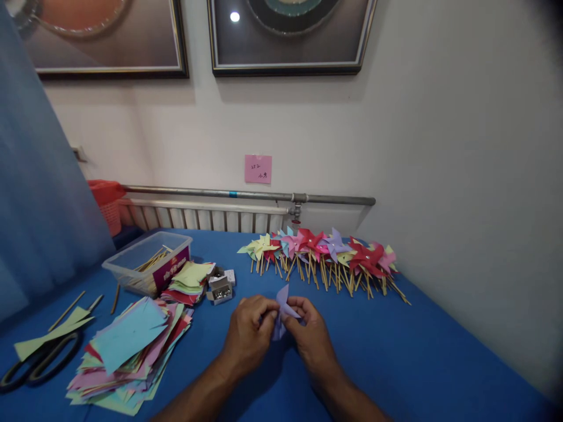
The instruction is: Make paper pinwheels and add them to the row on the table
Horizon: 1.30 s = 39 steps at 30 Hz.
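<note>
Bare-handed paper folding at a blue table [396,369]. The left hand [250,328] and right hand [311,328] are working close together, each pinching the purple paper [284,308] between its fingertips. The paper is standing off the table in front of the person, one pointed blade rising and another jutting right; the fingers are hiding its centre, so whether a pin is sitting there cannot be told. Likely faults: a blade may be springing open if either pinch is slackening, and the paper may be creasing or tearing if the hands are pulling unevenly. An off-centre hold could be leaving the blades lopsided.

Surroundings: the pinwheels [310,241] are lying in a row beyond the hands, their sticks pointing toward the person; a forearm reaching forward could be snagging them. The pin box [220,293] is standing open just beyond the left hand, where a knock could be spilling its contents. Farther left, the paper stack [132,346] is spreading untidily, with the small stack [189,280] and the tub [172,271] behind it. The scissors [35,374] are lying partly under a green strip [55,336], which is blocking a clean grasp.
</note>
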Each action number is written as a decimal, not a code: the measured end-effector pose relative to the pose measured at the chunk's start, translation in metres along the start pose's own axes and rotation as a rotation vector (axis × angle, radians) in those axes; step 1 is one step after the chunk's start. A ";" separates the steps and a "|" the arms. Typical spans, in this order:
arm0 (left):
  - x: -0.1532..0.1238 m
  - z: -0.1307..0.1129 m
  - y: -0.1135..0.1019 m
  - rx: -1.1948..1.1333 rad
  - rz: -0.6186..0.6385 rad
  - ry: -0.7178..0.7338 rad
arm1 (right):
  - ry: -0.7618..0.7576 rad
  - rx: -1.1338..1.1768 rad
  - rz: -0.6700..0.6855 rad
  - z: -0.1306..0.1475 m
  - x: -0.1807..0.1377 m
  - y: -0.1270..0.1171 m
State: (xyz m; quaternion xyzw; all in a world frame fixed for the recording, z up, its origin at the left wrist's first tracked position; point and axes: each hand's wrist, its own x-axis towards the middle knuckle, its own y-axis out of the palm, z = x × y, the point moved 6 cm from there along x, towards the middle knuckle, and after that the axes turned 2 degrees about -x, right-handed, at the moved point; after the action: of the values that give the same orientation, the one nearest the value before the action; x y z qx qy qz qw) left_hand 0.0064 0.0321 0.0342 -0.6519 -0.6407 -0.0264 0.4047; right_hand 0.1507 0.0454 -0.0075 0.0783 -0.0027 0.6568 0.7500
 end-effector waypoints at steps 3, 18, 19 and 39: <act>0.000 0.002 0.000 -0.012 -0.025 -0.027 | 0.000 0.001 0.008 0.002 -0.001 0.000; 0.006 0.027 -0.006 -0.391 -0.149 -0.363 | 0.040 0.021 0.018 -0.003 -0.001 -0.001; 0.006 0.027 -0.006 -0.406 -0.156 -0.365 | 0.040 0.015 0.007 -0.003 0.000 -0.002; 0.007 0.002 -0.007 0.013 0.020 0.003 | 0.049 0.025 0.060 -0.006 0.000 0.001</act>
State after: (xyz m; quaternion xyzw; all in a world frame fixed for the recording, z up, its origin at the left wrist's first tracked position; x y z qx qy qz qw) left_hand 0.0004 0.0383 0.0403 -0.6557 -0.6336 -0.0193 0.4101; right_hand 0.1491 0.0459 -0.0134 0.0717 0.0216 0.6806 0.7289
